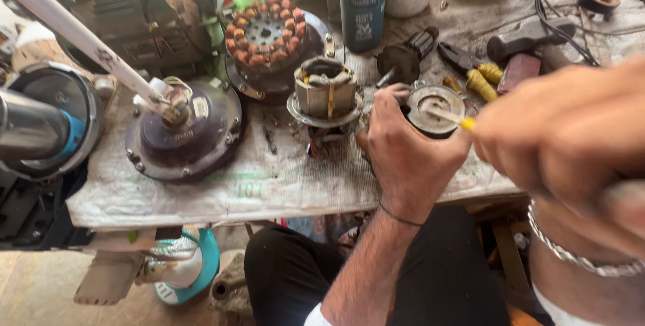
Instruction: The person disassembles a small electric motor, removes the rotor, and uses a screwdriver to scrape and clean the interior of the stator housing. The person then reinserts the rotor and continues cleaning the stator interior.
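My left hand (406, 154) grips a small round metal motor part (437, 107) on the workbench, fingers wrapped around its left side. My right hand (571, 131), large and blurred close to the camera, is closed on a thin tool with a yellow handle (467, 124); its metal tip rests on top of the round part. A bracelet (578, 259) circles my right wrist. A thin black band sits on my left wrist.
On the cloth-covered bench (201, 191) lie a dark fan motor housing with a white rod (185, 128), a copper-wound stator (265, 33), a small motor core (326, 91), yellow-handled pliers (480, 74), a hammer (527, 33), and bottles (363, 0) at the back.
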